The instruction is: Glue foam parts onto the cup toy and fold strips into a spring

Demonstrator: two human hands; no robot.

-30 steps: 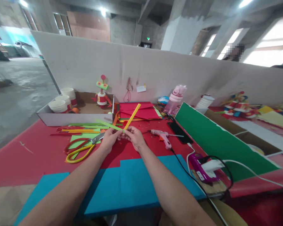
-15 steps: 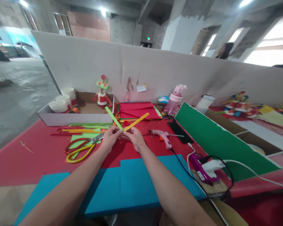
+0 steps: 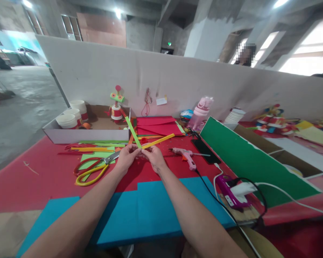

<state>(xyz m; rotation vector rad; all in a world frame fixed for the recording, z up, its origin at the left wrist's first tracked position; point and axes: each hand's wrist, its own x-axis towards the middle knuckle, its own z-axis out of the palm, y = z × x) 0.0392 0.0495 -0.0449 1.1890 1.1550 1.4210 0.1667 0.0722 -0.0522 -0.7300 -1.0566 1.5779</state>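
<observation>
A green paper strip and a yellow paper strip meet at their near ends in a V. My left hand pinches them where they join, close to the green one. Pressed at the same joint from the other side is my right hand, by the yellow strip. Both hands' fingertips nearly touch, and some fingers are hidden beneath. Scissors with red and yellow handles lie left of my left hand, on green paper. To the right of my right hand rests a pink glue gun.
A white-sided box holds paper cups and a small paper robot. Red paper sheets, a pink bottle, a black phone, a purple power strip with cables and a green panel stand or lie around.
The green strip has swung a little to the right and the yellow strip has tilted lower. My hands have barely moved. A person beyond the partition has shifted left.
</observation>
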